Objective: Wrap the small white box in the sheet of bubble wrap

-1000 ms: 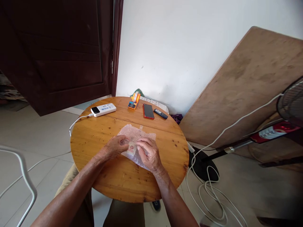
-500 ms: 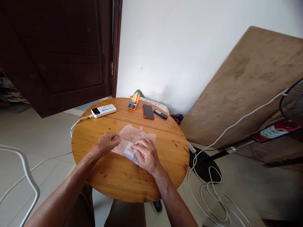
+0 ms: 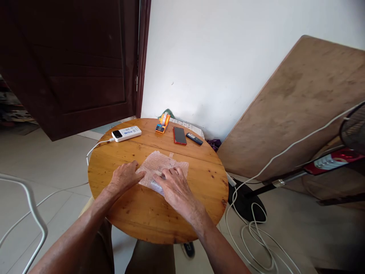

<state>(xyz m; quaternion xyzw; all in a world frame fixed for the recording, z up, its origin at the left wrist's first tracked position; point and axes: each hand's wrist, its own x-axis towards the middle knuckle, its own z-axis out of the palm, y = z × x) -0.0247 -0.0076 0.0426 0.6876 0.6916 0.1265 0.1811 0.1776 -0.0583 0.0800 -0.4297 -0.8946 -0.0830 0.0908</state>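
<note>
A sheet of bubble wrap [image 3: 159, 164] lies near the middle of a round wooden table [image 3: 134, 213]. My left hand [image 3: 124, 176] rests flat at its left edge, fingertips touching the wrap. My right hand [image 3: 175, 186] lies palm down on the near right part of the sheet, fingers spread, pressing it onto the table. Something small is under the wrap beneath my right hand, mostly hidden.
At the table's far side lie a white power bank [image 3: 126, 133] with a cable, an orange tape dispenser [image 3: 162, 123], a red-edged phone [image 3: 179, 135] and a small dark device [image 3: 194, 138]. A wooden board [image 3: 296, 99] leans at right. A fan [image 3: 339, 152] and cords [image 3: 256, 232] are on the right.
Both hands went from pinching and folding the bubble wrap over a small item to lying flat; my left hand slid left to the sheet's edge, my right now presses down on it.
</note>
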